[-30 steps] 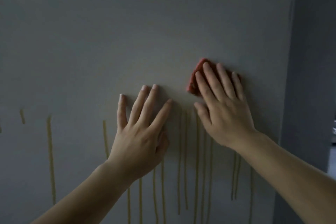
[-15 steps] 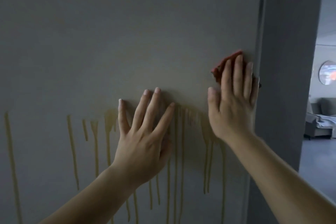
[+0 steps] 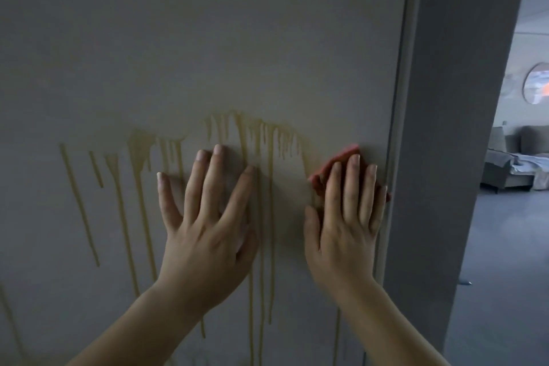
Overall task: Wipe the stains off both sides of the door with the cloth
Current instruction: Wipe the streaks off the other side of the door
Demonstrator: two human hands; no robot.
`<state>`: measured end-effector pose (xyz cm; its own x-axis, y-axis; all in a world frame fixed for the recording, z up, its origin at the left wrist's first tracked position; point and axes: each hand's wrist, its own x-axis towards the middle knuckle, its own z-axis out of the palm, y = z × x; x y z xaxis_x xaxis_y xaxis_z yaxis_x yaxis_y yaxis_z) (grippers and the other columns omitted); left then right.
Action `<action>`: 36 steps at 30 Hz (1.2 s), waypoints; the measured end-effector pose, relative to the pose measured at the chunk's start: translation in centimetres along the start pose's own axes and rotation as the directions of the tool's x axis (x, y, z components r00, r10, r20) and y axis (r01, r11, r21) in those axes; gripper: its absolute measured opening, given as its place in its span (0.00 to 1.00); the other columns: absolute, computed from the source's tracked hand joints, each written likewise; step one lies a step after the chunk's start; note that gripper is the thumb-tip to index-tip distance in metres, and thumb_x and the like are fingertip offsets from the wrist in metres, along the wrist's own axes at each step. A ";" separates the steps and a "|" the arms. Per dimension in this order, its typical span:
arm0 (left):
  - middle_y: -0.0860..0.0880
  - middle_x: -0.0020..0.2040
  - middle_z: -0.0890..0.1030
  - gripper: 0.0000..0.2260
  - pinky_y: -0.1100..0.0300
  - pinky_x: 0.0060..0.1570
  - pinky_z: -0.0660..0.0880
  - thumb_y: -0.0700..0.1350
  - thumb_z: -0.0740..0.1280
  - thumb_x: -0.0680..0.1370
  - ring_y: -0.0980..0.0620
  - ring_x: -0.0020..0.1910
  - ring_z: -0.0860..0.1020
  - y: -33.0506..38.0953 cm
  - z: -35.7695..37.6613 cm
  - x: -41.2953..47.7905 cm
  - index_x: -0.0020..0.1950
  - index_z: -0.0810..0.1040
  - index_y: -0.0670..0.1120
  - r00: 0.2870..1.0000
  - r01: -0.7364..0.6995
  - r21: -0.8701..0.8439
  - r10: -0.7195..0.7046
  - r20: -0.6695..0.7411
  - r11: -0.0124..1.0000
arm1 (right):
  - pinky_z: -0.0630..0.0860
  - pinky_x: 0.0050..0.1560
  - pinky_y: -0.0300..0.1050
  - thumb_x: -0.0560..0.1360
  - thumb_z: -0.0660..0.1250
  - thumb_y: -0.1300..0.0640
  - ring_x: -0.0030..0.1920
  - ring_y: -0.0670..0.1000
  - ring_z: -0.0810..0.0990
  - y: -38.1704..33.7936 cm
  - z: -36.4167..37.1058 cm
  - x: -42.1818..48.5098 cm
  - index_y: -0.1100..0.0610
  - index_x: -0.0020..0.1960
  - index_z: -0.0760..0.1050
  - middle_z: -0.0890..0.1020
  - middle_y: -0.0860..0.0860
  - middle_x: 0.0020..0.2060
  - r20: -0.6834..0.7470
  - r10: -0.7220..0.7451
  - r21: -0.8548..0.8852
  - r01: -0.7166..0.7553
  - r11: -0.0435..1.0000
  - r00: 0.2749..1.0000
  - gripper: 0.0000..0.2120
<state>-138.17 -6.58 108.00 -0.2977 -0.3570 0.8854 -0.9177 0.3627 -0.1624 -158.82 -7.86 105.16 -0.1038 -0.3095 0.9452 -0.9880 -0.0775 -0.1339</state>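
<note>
A grey door point(image 3: 208, 38) fills most of the view, with yellow stains point(image 3: 139, 154) dripping down it in long streaks. My left hand point(image 3: 205, 223) lies flat on the door with fingers spread, over some streaks, holding nothing. My right hand point(image 3: 344, 217) presses a red cloth point(image 3: 335, 160) flat against the door, close to its right edge. Most of the cloth is hidden under my fingers.
A dark grey door frame point(image 3: 445, 128) stands right of the door. Past it is a room with a grey sofa point(image 3: 511, 160), a round picture point(image 3: 537, 86) on the wall and a grey floor point(image 3: 505, 276).
My right hand slid the cloth right, toward the door's edge, and slightly down. The view shifted so the stain tops and the frame came into sight. My left hand stayed flat.
</note>
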 end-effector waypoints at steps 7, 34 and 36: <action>0.39 0.84 0.52 0.33 0.24 0.74 0.45 0.53 0.64 0.77 0.39 0.84 0.47 -1.3 0.2 -0.4 0.81 0.63 0.46 1.000 -0.030 0.006 0.030 0.003 1.000 | 0.38 0.81 0.61 0.85 0.48 0.44 0.83 0.60 0.40 -1.7 -1.0 5.7 0.58 0.84 0.47 0.46 0.56 0.84 -0.024 0.079 0.150 -0.074 0.986 0.997 0.32; 0.38 0.84 0.53 0.34 0.34 0.78 0.51 0.54 0.63 0.78 0.39 0.83 0.50 -6.1 -0.8 -2.6 0.82 0.59 0.43 0.996 0.057 -0.055 -0.060 -0.064 0.997 | 0.41 0.81 0.64 0.84 0.54 0.43 0.83 0.60 0.45 -8.8 -0.7 3.9 0.56 0.84 0.52 0.50 0.54 0.84 0.116 -0.465 0.061 0.461 0.885 0.878 0.32; 0.37 0.83 0.53 0.35 0.33 0.79 0.49 0.56 0.62 0.78 0.37 0.83 0.49 -7.3 -1.1 -3.3 0.82 0.59 0.42 0.992 0.104 -0.020 -0.105 -0.069 0.994 | 0.42 0.81 0.62 0.83 0.57 0.44 0.83 0.59 0.48 -8.0 -0.4 2.4 0.54 0.83 0.53 0.52 0.52 0.83 0.138 -0.524 0.048 0.523 0.851 0.840 0.33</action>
<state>-130.20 -7.13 106.78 -0.1808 -0.3325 0.9256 -0.9382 0.3406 -0.0609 -151.20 -7.60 108.63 0.4465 -0.3498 0.8236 -0.8895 -0.2731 0.3662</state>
